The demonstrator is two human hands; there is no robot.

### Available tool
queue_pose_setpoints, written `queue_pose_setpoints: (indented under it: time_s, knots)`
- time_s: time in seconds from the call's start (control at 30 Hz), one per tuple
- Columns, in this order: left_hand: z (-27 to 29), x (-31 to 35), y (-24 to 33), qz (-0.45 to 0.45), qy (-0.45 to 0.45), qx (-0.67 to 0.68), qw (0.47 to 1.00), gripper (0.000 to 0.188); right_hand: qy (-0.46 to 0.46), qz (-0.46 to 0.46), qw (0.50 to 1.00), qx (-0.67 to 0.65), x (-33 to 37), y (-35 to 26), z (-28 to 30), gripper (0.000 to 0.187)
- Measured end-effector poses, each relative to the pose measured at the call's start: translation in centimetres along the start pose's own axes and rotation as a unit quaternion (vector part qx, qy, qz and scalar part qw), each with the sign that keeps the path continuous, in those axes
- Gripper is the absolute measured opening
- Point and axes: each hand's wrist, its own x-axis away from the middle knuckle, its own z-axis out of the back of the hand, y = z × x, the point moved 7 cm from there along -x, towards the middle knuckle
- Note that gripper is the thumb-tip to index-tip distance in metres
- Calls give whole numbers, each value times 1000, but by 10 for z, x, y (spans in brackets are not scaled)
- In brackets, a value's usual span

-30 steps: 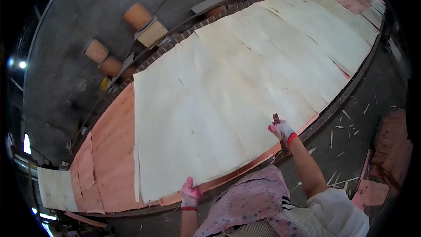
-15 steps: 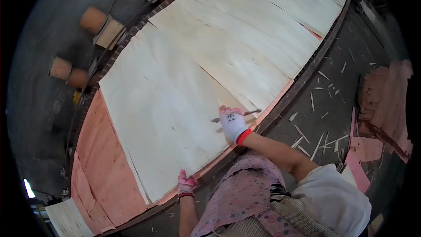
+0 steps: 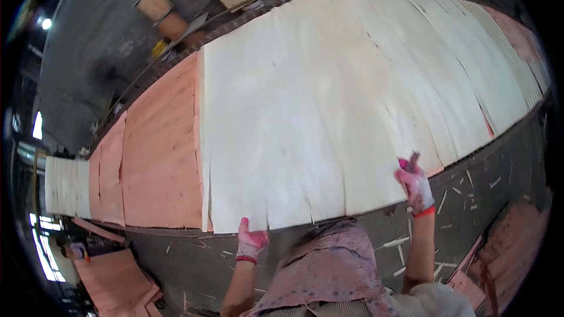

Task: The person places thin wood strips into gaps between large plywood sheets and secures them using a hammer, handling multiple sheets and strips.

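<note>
Left hand [image 3: 252, 240] at near edge of pale veneer [image 3: 282, 135] spread before the worker [image 3: 326, 264], can't tell if pinching; right hand [image 3: 416, 188], farther right along it, grips a dark stick [image 3: 414, 159]. Pink sheet [image 3: 158, 141] left of the veneer. I'd guess uneven tugging could tear the veneer.

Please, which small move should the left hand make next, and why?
Perhaps the left hand could smooth the white sheet along its near edge: it is at that edge, beside a thin split, while the right hand holds a tool.
</note>
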Motion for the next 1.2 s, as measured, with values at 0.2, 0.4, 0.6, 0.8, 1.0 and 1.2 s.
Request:
queue_pose_setpoints:
  time_s: [0.2, 0.4, 0.6, 0.8, 1.0, 1.2]
  knots:
    - [-49, 128, 78, -220, 41, -156, 962, 24, 37, -89, 991, 90, 28, 37, 32, 26]
    - [-12, 180, 190, -381, -62, -163, 908, 46, -133, -171, 974, 67, 71, 102, -94, 23]
    - [83, 172, 335, -419, -135, -176, 880, 54, -215, -145, 949, 180, 74, 203, -264, 25]
    - [215, 109, 504, -412, -130, -124, 893, 55, -194, -105, 957, 186, 91, 295, -454, 23]
    - [314, 34, 611, -377, -92, -99, 917, 52, -198, -201, 946, 159, 125, 325, -585, 20]
    - [400, -44, 639, -253, 147, -411, 864, 42, -155, -150, 962, 169, 106, 366, -605, 18]
